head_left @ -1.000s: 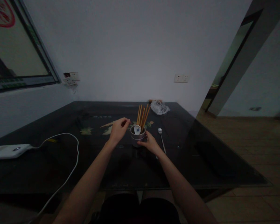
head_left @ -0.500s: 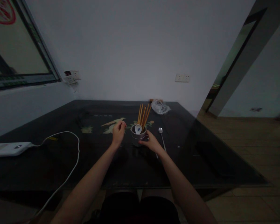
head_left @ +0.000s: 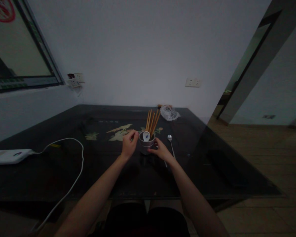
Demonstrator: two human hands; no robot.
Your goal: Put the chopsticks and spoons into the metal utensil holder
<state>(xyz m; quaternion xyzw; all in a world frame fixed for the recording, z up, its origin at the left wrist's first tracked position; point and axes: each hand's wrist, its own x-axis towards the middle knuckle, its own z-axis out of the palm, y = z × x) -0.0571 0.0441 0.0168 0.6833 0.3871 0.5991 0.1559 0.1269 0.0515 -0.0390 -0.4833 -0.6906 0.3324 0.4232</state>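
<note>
A grey cup (head_left: pixel 147 144) stands upright on the dark table, with several wooden chopsticks (head_left: pixel 152 122) leaning in it and a white ceramic spoon (head_left: pixel 146 136) with a blue mark at its front. My right hand (head_left: pixel 162 150) grips the cup's right side, thumb in front and fingers behind. Close by the cup's left rim is my left hand (head_left: pixel 129 143), its fingers curled and closed; whether they pinch something small I cannot tell. Right of the cup lies a long-handled metal spoon (head_left: pixel 170 140), its handle running toward my right forearm.
A crumpled clear plastic bag (head_left: pixel 169 113) lies at the back of the table (head_left: pixel 101 177). On the left rests a white device (head_left: pixel 11 156) with a white cable (head_left: pixel 82 161) looping off the front edge. A dark flat object (head_left: pixel 227 168) lies at the right.
My left hand has moved a little right, closer to the cup's rim, with its fingers still curled. The right hand and the cup have stayed nearly in place.
</note>
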